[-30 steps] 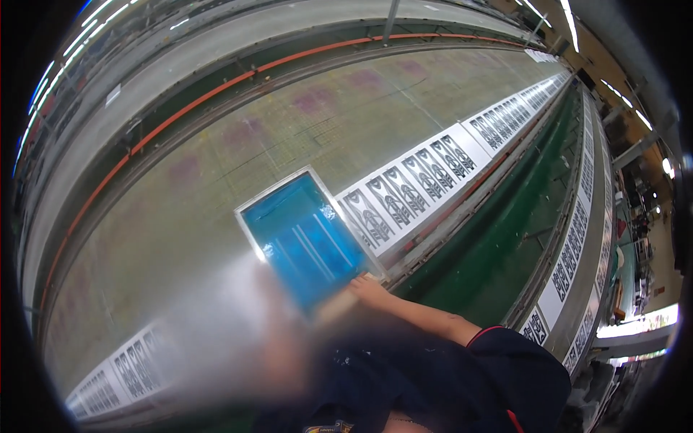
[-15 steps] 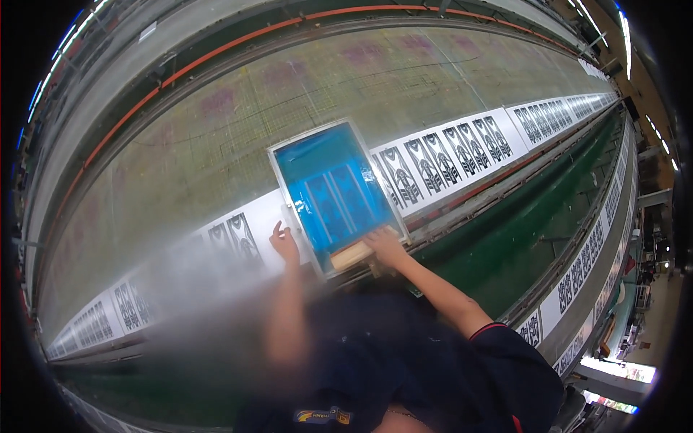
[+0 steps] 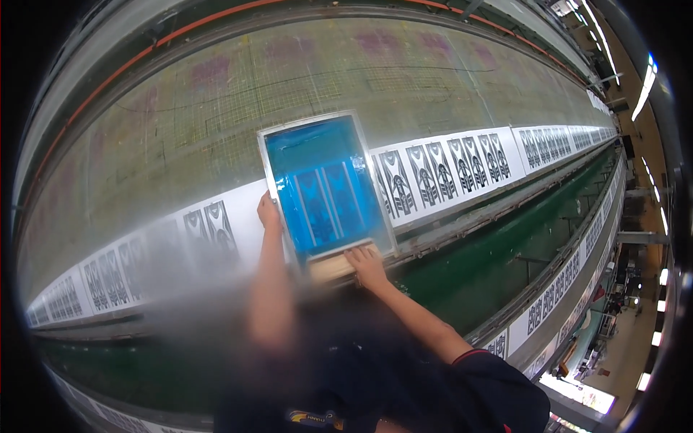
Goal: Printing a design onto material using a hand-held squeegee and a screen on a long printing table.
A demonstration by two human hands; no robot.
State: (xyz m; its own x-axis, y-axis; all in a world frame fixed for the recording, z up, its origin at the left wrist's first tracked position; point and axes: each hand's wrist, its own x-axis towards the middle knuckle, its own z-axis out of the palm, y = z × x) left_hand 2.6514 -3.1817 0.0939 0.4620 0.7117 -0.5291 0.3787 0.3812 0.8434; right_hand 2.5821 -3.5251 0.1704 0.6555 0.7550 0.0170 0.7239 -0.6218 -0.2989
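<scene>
Silkscreen frame [image 3: 326, 189] mid-picture; left hand [image 3: 268, 212] gripping its left edge; right hand [image 3: 368, 267] grasping wooden squeegee [image 3: 329, 268], lower centre.

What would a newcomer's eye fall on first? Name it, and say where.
The bright blue framed screen at the centre, with the left hand at its left edge and the right hand on a pale wooden bar at its near end. Next, the white strip of repeated dark patterns, running out to both sides along the greenish table.

Orange rail [image 3: 163, 40] upper left; green floor [image 3: 469, 267]; lit tubes [image 3: 644, 89] upper right.
</scene>
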